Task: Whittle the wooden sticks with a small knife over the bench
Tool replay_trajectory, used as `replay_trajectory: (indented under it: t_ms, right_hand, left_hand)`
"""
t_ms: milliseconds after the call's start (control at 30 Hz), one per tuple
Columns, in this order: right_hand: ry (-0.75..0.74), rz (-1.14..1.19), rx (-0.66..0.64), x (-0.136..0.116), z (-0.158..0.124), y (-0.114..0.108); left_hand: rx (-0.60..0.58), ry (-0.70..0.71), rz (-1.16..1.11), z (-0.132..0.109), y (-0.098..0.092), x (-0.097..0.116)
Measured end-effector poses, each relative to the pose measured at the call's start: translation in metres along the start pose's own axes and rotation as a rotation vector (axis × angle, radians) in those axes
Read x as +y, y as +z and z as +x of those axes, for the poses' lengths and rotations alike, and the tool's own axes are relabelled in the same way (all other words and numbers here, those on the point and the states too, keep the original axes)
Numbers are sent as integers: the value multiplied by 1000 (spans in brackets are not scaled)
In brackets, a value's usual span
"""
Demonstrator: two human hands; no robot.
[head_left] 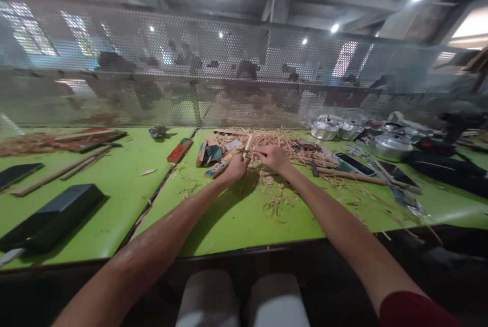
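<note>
My left hand [237, 166] is closed round a pale wooden stick [249, 143], whose upper end sticks up from the fingers. My right hand [273, 158] is closed on a thin dark tool, seemingly a knife [249, 152], which lies across the stick. Its edge is too small to make out. Curled wood shavings [282, 141] pile up behind both hands, and loose ones lie under the right wrist. A yellow and blue printed box [221, 165] is just left of my left hand.
Right of my hands lie a hammer [343, 174], a phone [355, 164] and several foil containers [324, 127]. On the left are a red box [180, 150], wooden sticks [64, 170] and a dark green box-shaped object [53, 217]. A perforated screen [229, 98] borders the green table [236, 228].
</note>
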State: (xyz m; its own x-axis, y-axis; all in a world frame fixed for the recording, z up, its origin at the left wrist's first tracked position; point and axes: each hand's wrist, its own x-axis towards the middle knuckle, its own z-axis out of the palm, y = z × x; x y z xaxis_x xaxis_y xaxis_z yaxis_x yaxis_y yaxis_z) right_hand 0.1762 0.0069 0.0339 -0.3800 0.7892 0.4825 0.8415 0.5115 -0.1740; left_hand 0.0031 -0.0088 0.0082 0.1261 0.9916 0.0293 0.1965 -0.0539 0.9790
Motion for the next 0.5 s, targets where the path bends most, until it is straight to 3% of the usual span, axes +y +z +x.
replay_trajectory:
  t_ms: [100,233,400,500]
  right_hand:
    - [24,-104,15,-2,2,3]
    - [92,-132,24,7,7,-1]
    - [419,-88,76,51,3,-15]
    - [499,73,171,70,1,-17]
  left_hand:
    - [100,64,237,5,-3,0]
    - [101,69,387,4,-4,4]
    - [65,176,356,-6,2,11]
    - [14,136,211,-5,3,11]
